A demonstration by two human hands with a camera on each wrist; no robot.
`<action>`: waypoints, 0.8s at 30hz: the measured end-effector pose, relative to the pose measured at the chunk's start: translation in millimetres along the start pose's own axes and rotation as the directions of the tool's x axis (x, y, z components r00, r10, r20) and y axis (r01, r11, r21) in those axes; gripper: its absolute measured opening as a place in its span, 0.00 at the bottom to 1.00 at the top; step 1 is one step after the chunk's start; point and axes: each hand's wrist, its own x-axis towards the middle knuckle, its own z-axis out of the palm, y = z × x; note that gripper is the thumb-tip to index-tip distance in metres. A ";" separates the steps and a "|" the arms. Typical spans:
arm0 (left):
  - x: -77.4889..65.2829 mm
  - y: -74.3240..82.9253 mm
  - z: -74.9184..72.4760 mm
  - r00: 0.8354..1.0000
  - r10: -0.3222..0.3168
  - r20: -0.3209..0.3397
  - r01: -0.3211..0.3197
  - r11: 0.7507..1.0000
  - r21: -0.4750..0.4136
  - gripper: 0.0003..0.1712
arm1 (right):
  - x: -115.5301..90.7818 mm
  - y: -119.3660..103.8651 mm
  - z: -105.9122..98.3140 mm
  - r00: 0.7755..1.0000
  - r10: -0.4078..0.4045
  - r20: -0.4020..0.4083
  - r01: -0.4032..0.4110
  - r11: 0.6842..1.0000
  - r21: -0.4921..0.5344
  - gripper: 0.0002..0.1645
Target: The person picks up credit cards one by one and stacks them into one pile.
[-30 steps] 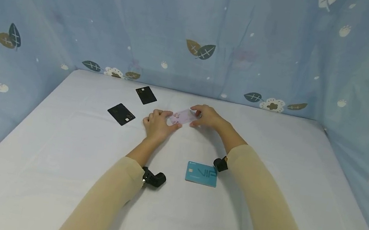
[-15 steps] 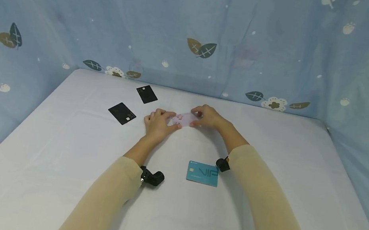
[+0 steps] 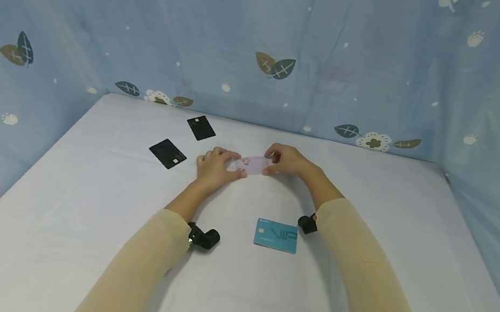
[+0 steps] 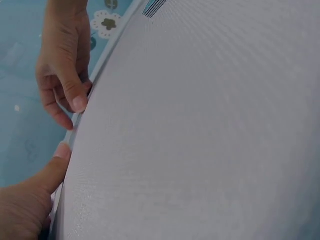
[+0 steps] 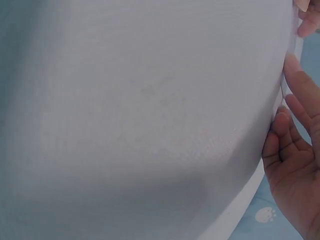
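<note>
A small pale pink card (image 3: 252, 165) with a reddish print lies between both hands toward the back of the white table. My left hand (image 3: 214, 169) holds its left end, thumb at the near edge and index finger at the far edge. My right hand (image 3: 292, 162) grips the right end between thumb and curled fingers. In the left wrist view, the left hand (image 4: 31, 200) and right hand (image 4: 66, 62) face each other at the cloth's horizon, the card mostly hidden. The right wrist view shows the right hand (image 5: 298, 155) low over the cloth.
A blue card marked VIP (image 3: 276, 235) lies nearer the person, beside the right wrist camera (image 3: 307, 223). Two black cards (image 3: 168, 154) (image 3: 201, 128) lie to the left of the hands. A blue patterned curtain (image 3: 270, 28) surrounds the white tabletop (image 3: 77, 194).
The right hand has shifted a little to the right and the pink card slightly right and nearer, its slant now less steep. The left hand has barely moved; the other cards have stayed put.
</note>
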 end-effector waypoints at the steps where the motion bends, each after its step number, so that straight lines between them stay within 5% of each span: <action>1: 0.1 -0.2 -0.4 1.000 0.004 0.005 -0.004 1.000 -0.002 0.33 | -0.6 -0.1 -0.3 1.000 0.004 0.004 -0.004 1.000 0.009 0.29; 24: 6.3 -1.3 -9.1 0.992 -0.037 0.121 0.043 0.998 -0.041 0.32 | -10.4 -2.5 7.4 0.998 0.054 0.014 -0.055 0.996 0.069 0.32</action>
